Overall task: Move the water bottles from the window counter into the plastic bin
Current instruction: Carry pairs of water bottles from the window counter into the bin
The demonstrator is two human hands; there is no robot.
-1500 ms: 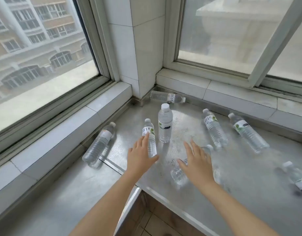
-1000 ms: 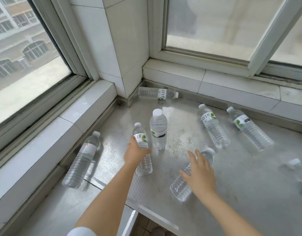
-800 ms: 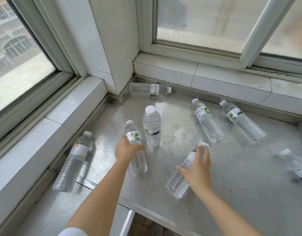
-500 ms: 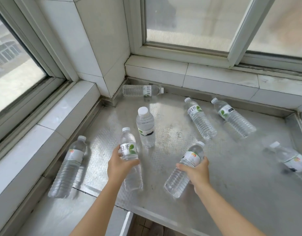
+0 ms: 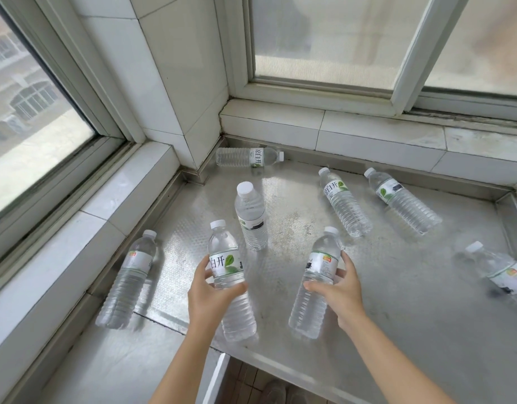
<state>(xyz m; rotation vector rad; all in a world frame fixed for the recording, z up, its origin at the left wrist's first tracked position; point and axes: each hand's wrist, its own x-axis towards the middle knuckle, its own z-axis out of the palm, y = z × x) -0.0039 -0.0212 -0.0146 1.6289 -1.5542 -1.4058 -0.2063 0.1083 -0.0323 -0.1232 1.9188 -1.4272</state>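
Note:
My left hand (image 5: 208, 295) grips a clear water bottle (image 5: 228, 258) with a white and green label, lifted off the steel counter (image 5: 397, 301). My right hand (image 5: 340, 290) grips a second bottle (image 5: 317, 275) around its middle, tilted with its cap away from me. One bottle (image 5: 251, 217) stands upright just beyond both hands. Several more lie flat: one (image 5: 129, 278) at the left edge, one (image 5: 248, 156) in the far corner, two (image 5: 343, 202) (image 5: 401, 199) at the back right, one (image 5: 499, 268) at the far right. No plastic bin is in view.
White tiled sills (image 5: 76, 228) and window frames (image 5: 397, 91) border the counter on the left and far sides. A tiled pillar (image 5: 170, 68) fills the corner. The counter's near edge drops to a floor gap (image 5: 245, 380) below my arms.
Both hands reached down, closed on the two nearest lying bottles and raised them off the counter toward me. The other bottles have stayed where they were.

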